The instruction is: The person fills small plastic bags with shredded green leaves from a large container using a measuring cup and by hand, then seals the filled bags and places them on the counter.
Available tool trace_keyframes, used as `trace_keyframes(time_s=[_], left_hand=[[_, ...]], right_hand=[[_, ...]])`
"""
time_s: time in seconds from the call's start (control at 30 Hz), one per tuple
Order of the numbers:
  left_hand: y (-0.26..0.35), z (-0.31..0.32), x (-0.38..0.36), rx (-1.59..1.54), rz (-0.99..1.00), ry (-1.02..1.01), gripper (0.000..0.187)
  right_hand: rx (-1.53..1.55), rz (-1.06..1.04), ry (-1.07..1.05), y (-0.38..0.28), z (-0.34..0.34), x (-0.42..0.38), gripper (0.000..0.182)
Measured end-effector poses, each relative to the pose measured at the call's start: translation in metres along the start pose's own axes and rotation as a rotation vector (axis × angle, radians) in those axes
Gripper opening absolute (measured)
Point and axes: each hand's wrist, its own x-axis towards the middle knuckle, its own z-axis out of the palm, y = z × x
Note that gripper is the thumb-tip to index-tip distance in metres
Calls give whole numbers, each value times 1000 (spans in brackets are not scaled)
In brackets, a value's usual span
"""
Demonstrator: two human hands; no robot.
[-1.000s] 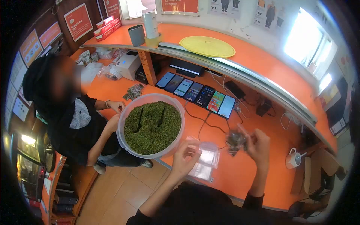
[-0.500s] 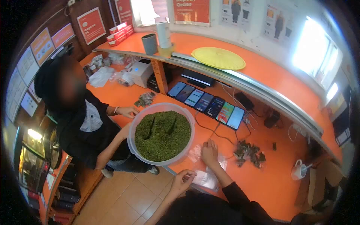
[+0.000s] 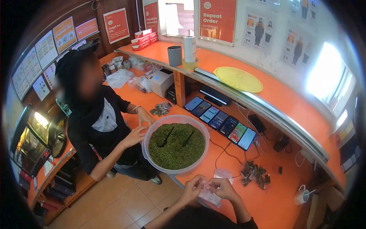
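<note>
At the front edge of the orange counter [image 3: 244,200], my left hand [image 3: 193,187] and my right hand [image 3: 223,189] are close together, fingertips pinched on a small clear plastic bag [image 3: 206,186] between them. Beneath them lie more clear plastic bags [image 3: 209,197]. Just beyond my hands stands a large translucent tub [image 3: 207,139] full of chopped green herb [image 3: 177,152], with two dark scoop handles sticking up in it. To the right is a pile of small filled packets [image 3: 255,174].
Across the tub stands a co-worker [image 3: 103,122], both hands by its left rim. Several phones [image 3: 228,125] with cables lie under the shelf. A white mug [image 3: 301,195] stands at right; a yellow lid [image 3: 238,79] lies on the shelf.
My right hand has come back from the counter to my left hand, and both now hold a small bag. The co-worker's near hand has lifted off the tub's rim. The view has shifted.
</note>
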Motion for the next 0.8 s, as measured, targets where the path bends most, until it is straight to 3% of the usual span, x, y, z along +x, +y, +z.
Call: trace_keyframes(time_s=[0.1,0.23,0.33,0.4,0.43,0.47,0.57,0.73,0.8], left_hand=[[11,5,-5,-156,-44,120,12],[19,-6,-8,10,-107,-90,20],[14,-16,-6,-84,-142,-213,24],[10,-15,-9,-172,-157,-256,25],[9,-9,-9,84,-108,-184,26],[12,-5,-7,341,-56,-109,27],[18,-3,-6,472,-36,-34,24],[22,-8,-9,638,-143,21,34],[14,-8,-7,472,317,135,53]], right_hand=[[-138,-138,60,0,4,-1,10],[-172,-168,78,-3,5,0,11],[-35,-109,-20,-12,-1,-1,12],[114,42,-47,-10,2,-3,11],[-87,-98,83,3,5,-2,10],[-85,-90,74,8,8,0,10],[-580,-324,534,16,13,6,18],[-693,-287,456,4,11,2,12],[-473,-390,422,-1,12,5,8]])
